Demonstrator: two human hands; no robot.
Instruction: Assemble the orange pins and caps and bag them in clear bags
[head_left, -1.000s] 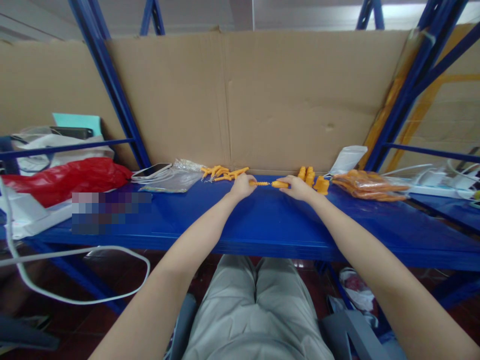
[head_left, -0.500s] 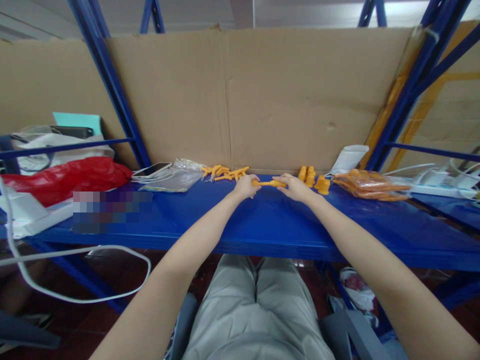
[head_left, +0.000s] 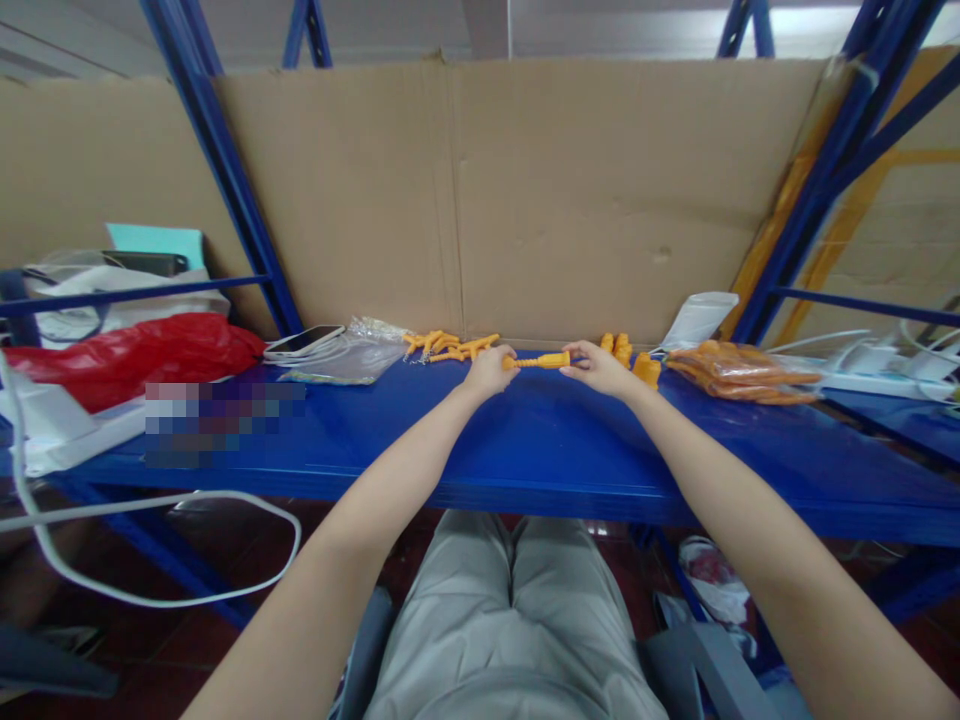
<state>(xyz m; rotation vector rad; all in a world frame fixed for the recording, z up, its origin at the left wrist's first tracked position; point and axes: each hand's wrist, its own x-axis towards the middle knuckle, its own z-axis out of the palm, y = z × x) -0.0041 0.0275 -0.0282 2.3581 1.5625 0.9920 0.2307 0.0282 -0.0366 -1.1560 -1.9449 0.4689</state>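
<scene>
In the head view, my left hand is closed on the left end of an orange plastic piece with a spiral shaft. The piece lies level just above the blue shelf, its wider flanged end pointing right. Beside that end is my right hand, thumb and forefinger apart; whether the fingertips touch the piece is hard to tell. Several branched orange pieces with small chains rest left of my left hand. Past my right hand stand orange stepped caps and more orange parts.
A bag of orange parts lies at the right, near a power strip. Leftward are a clear plastic bag, a phone and a red bag. Cardboard walls the back of the blue shelf.
My right hand has shifted slightly right and its fingers have loosened, uncovering the flanged end of the orange piece. My left hand keeps its hold in nearly the same place.
</scene>
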